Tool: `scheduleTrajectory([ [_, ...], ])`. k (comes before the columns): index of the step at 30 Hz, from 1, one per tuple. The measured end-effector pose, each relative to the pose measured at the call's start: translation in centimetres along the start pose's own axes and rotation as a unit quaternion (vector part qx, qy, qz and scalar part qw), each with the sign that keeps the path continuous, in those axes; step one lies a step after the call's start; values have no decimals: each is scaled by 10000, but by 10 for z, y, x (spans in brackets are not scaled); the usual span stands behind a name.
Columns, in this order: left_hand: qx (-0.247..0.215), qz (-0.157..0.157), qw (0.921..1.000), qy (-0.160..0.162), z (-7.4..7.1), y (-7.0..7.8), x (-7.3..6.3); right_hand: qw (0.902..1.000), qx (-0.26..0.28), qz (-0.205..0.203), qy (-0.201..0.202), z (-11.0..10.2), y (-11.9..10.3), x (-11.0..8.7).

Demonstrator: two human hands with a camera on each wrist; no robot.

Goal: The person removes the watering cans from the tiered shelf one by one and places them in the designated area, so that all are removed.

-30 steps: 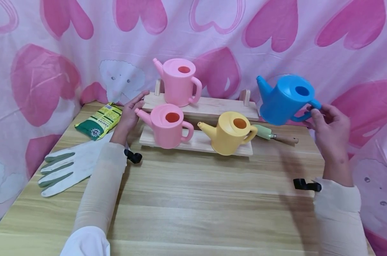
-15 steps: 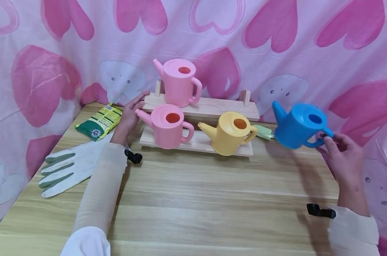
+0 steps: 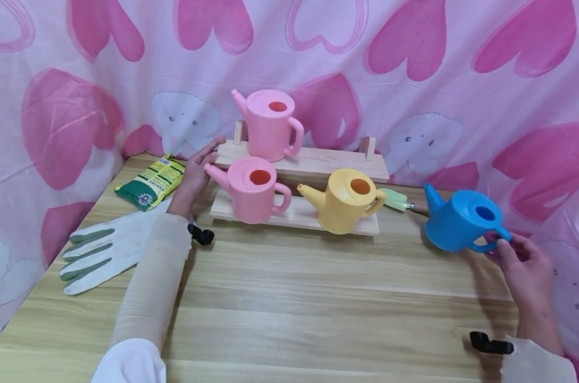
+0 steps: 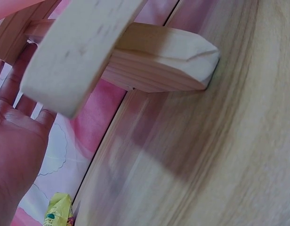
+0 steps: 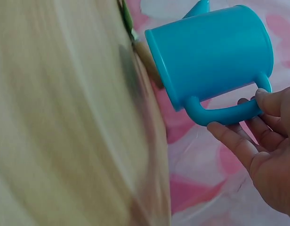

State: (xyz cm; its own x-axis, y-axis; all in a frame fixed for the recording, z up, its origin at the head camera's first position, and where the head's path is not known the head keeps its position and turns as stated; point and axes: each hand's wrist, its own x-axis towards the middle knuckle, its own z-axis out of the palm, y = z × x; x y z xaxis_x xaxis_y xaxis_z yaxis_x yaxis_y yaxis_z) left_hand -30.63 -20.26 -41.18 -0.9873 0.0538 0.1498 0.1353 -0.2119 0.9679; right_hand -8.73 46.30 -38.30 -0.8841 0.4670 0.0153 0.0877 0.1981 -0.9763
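Note:
My right hand (image 3: 529, 271) pinches the handle of a blue watering can (image 3: 462, 221) between thumb and fingers. In the right wrist view the blue can (image 5: 213, 54) hangs a little above the table, its shadow apart from its base. My left hand (image 3: 195, 173) lies at the left end of a two-step wooden shelf (image 3: 328, 159); the left wrist view shows its fingers (image 4: 13, 87) extended by the shelf's back parts. One pink watering can (image 3: 269, 130) stands on the upper step. Another pink can (image 3: 251, 194) and a yellow watering can (image 3: 343, 205) stand on the lower step.
A green-bladed trowel (image 3: 396, 199) lies right of the shelf, its handle partly hidden by the blue can. At left are a green and yellow packet (image 3: 152, 182) and a white glove (image 3: 112, 244), partly under my left forearm. A heart-patterned curtain (image 3: 337, 32) hangs behind the wooden table (image 3: 318, 303).
My right hand has carried the blue watering can down and to the right, away from the shelf's right end, toward the table's right side. My left hand stays at the shelf.

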Motion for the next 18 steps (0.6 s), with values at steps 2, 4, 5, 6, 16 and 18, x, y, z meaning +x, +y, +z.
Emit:
scheduleTrajectory([
  [2, -67, 2, 10000, 14, 1, 0, 0, 9999, -38, 91, 71, -5, 5, 0],
  [4, -89, -19, 10000, 17, 1, 0, -1, 9997, -123, 180, 145, -11, 10, 0],
  [5, -106, -21, 9999, 8, 1, 0, -1, 9995, -145, 213, 178, -13, 12, 0],
  [6, -104, -33, 9999, 3, 1, 0, -1, 9993, -172, 264, 225, -15, 15, 1],
  [16, -246, -49, 9997, -14, -2, -3, 1, 9941, -312, 821, 636, -22, 27, 4],
  [18, -298, -35, 9995, -26, -1, -4, 1, 9931, -394, 861, 697, -22, 28, 5],
])
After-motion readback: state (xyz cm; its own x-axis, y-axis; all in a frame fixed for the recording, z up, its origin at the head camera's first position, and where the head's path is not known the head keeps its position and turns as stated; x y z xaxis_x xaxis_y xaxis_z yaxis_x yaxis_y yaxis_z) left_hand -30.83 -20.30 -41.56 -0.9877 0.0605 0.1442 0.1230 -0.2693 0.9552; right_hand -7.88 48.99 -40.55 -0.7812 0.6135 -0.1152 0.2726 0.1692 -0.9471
